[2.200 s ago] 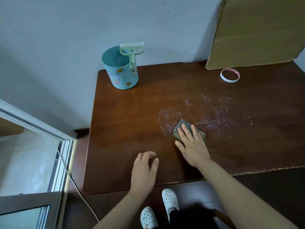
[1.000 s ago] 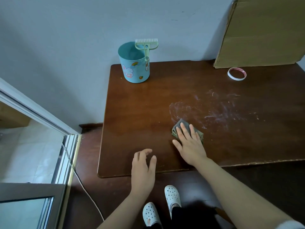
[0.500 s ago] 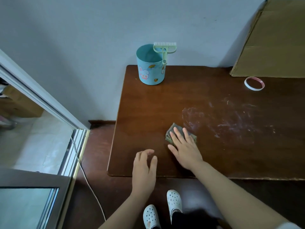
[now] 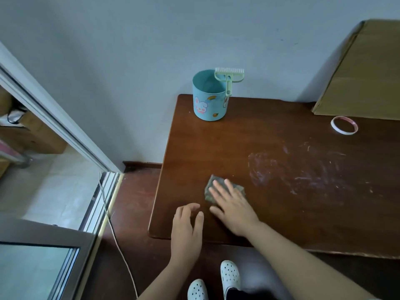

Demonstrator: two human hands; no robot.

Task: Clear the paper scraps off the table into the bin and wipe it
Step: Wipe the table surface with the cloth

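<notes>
Cloth (image 4: pixel 239 189) lies flat under my right grip (image 4: pixel 232 204), fingers straight, near the tabletop's (image 4: pixel 281 224) front-left corner. My left grip (image 4: pixel 186 228) sits beside it, loosely curled (holding nothing). The bin (image 4: pixel 208 105) at the far corner bears rabbit and rainbow stickers.

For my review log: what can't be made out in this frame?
Head view only.
Bin contents: its wall hides the bottom.
Cloth: mostly under the right hand.
Table, right end: cut off by the frame edge.
Left hand: touching the table or hovering, unclear.
</notes>
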